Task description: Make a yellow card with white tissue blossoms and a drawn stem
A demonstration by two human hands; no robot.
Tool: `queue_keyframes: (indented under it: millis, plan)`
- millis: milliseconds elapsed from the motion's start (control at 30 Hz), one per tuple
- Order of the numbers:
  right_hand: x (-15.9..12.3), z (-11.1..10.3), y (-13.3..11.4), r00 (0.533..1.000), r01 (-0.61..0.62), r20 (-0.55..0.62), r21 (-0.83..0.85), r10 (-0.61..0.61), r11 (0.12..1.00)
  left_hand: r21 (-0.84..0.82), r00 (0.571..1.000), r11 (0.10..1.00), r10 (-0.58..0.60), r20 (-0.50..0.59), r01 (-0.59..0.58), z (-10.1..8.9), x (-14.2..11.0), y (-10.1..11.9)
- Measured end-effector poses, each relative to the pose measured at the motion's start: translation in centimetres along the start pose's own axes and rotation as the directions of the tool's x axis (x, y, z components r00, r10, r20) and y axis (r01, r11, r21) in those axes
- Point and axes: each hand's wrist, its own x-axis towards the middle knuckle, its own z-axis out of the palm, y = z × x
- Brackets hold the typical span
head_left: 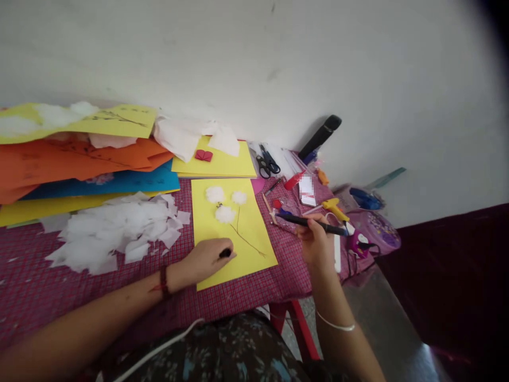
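My right hand (316, 241) holds a black marker (298, 219) like a pen, raised right of the yellow sheet, its tip pointing left. My left hand (209, 257) is closed in a fist on the sheet's lower left part. A short black piece, seemingly the marker's cap (225, 253), sticks out of that fist; the rest is hidden. The yellow sheet (254, 233) lies on the checked cloth. Several white fluffy tufts (225, 214) sit on its upper half, with thin brown branch lines (246, 240) running down to the right. A small dark mark lies between the tufts.
A heap of white paper pieces (119, 228) lies left. Behind it are stacked coloured sheets (87, 159). Scissors (267, 162), a red folded piece (204, 155), a phone (307, 191), a yellow glue gun (336, 208) and a purple container (382, 231) lie at the back and right.
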Motion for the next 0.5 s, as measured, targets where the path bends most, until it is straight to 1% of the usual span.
queue_keyframes:
  millis: [67, 100, 167, 200, 267, 333, 433, 500]
  plan:
    - [-1.3, -0.1, -0.1, 0.999, -0.022, 0.043, 0.039, 0.02, 0.999, -0.239, 0.99, 0.969, -0.095, -0.103, 0.068, -0.5, 0.2, 1.1]
    - [-1.9, -0.1, -0.3, 0.997, -0.028, 0.076, 0.052, 0.024, 0.998, -0.332, 0.981, 0.94, -0.13, -0.142, 0.076, -0.8, 0.4, 1.8]
    - [-3.1, 0.2, -0.7, 0.989, -0.03, 0.149, 0.068, 0.02, 0.997, -0.422, 0.973, 0.905, -0.147, -0.178, 0.059, -1.5, 0.9, 3.2]
    - [-3.6, 0.4, -0.9, 0.983, -0.027, 0.182, 0.073, 0.014, 0.997, -0.433, 0.976, 0.901, -0.126, -0.175, 0.038, -1.7, 1.2, 3.9]
    - [-4.5, 0.8, -1.3, 0.972, -0.025, 0.233, 0.087, 0.004, 0.996, -0.445, 0.989, 0.895, -0.067, -0.133, 0.0, -1.8, 1.8, 5.2]
    - [-5.0, 1.0, -1.6, 0.965, -0.031, 0.262, 0.105, 0.002, 0.994, -0.471, 0.996, 0.882, -0.049, -0.079, 0.006, -1.6, 2.5, 6.1]
    - [-5.1, 0.6, -1.5, 0.965, -0.039, 0.262, 0.135, 0.002, 0.99, -0.459, 0.993, 0.886, -0.101, -0.062, 0.062, -1.2, 3.0, 6.6]
    - [-4.7, -0.3, -1.2, 0.979, -0.029, 0.203, 0.162, -0.004, 0.986, -0.377, 0.984, 0.921, -0.145, -0.107, 0.095, -1.8, 2.5, 6.3]
